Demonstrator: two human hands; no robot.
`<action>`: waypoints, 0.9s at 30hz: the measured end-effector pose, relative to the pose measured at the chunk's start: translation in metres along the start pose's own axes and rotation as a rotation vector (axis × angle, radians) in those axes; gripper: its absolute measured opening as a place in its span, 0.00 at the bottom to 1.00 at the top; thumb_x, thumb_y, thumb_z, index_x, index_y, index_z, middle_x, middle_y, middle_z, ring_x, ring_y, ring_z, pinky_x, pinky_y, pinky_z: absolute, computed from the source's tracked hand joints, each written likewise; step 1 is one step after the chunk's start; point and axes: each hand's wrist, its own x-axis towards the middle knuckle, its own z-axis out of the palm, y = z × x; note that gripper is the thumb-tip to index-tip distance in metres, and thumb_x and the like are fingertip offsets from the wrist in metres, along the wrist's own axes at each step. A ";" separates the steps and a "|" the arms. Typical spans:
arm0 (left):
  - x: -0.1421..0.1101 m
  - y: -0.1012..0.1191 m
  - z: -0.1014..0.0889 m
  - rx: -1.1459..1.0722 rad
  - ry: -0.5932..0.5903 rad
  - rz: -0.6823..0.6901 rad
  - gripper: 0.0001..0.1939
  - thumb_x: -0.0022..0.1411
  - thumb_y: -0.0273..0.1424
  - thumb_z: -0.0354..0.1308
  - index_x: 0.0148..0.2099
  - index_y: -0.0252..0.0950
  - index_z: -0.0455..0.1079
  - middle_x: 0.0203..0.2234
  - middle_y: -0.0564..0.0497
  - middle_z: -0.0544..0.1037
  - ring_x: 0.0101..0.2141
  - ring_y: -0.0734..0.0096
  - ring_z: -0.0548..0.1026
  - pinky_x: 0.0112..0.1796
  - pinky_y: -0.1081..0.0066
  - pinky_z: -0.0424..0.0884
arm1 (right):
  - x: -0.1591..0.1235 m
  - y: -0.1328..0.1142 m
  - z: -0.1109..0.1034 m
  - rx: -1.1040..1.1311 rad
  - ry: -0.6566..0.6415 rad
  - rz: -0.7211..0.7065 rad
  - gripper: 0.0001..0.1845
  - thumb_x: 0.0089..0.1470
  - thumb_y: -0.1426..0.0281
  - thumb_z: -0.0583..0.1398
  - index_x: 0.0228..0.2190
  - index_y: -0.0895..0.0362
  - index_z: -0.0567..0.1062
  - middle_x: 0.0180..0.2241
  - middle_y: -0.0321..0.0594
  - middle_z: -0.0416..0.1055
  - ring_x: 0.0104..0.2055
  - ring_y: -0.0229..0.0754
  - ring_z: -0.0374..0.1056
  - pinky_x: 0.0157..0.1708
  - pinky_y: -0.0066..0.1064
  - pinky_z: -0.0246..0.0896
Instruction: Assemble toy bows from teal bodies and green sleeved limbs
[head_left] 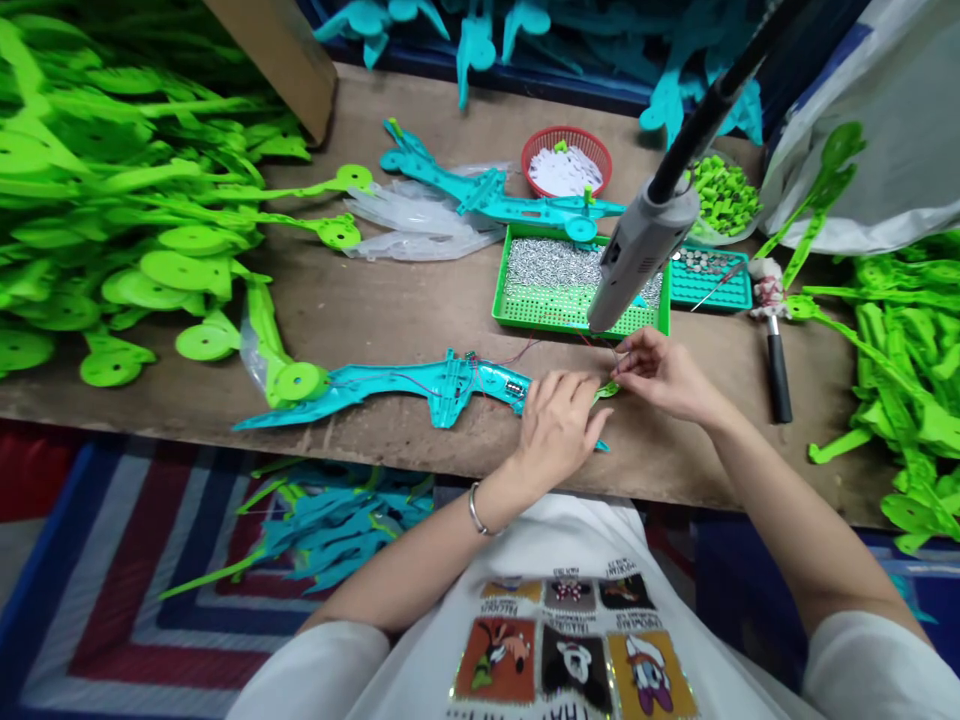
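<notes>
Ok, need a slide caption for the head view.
Head view: left hand on a blue toy-bow-shaped plastic part, right hand at its end, green screw tray behind.

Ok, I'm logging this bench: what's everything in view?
wired bow-shaped shell: one, turquoise, front
second shell: one, turquoise, behind
disc parts: many, lime, sides
piled shells: many, turquoise, rear and below
perforated tray: one, green, centre
basket: one, red, rear
little blocks: many, lime, rear
compartment tray: one, teal, right
power screwdriver: one, grey, overhead
handled tool: one, black, right
plastic bags: several, clear, rear
workbench: one, brown, middle
sack: one, white, right
cardboard: one, brown, rear
striped sheet: one, multicoloured, below
shirt: one, white, worn
left hand: one, bare, on shell
right hand: one, bare, shell's end
</notes>
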 end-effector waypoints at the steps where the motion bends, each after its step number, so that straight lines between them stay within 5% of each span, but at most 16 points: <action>1: -0.002 -0.001 0.001 0.030 -0.026 0.004 0.14 0.69 0.35 0.59 0.54 0.35 0.72 0.47 0.42 0.79 0.49 0.52 0.73 0.49 0.54 0.68 | 0.001 -0.001 -0.001 -0.065 -0.036 -0.032 0.18 0.51 0.67 0.68 0.42 0.53 0.69 0.33 0.37 0.78 0.34 0.41 0.76 0.37 0.34 0.71; 5: -0.007 -0.009 0.007 0.015 -0.067 0.016 0.11 0.70 0.31 0.56 0.52 0.37 0.74 0.42 0.45 0.78 0.46 0.55 0.72 0.48 0.56 0.67 | 0.003 -0.004 0.000 -0.238 -0.114 -0.085 0.13 0.54 0.70 0.65 0.42 0.53 0.70 0.35 0.39 0.80 0.39 0.44 0.78 0.44 0.37 0.69; 14: -0.018 -0.009 0.010 -0.036 -0.076 0.066 0.12 0.71 0.28 0.54 0.53 0.37 0.73 0.42 0.45 0.78 0.46 0.57 0.72 0.49 0.57 0.68 | -0.001 0.002 -0.002 -0.186 -0.245 -0.038 0.14 0.53 0.71 0.65 0.42 0.54 0.71 0.35 0.40 0.81 0.37 0.44 0.78 0.41 0.36 0.70; 27: -0.021 -0.013 0.011 0.019 -0.015 0.179 0.06 0.72 0.28 0.53 0.42 0.37 0.71 0.40 0.46 0.78 0.45 0.59 0.73 0.52 0.57 0.67 | -0.004 0.009 -0.001 -0.165 -0.234 -0.083 0.12 0.54 0.70 0.64 0.41 0.54 0.71 0.36 0.41 0.80 0.39 0.45 0.78 0.42 0.37 0.72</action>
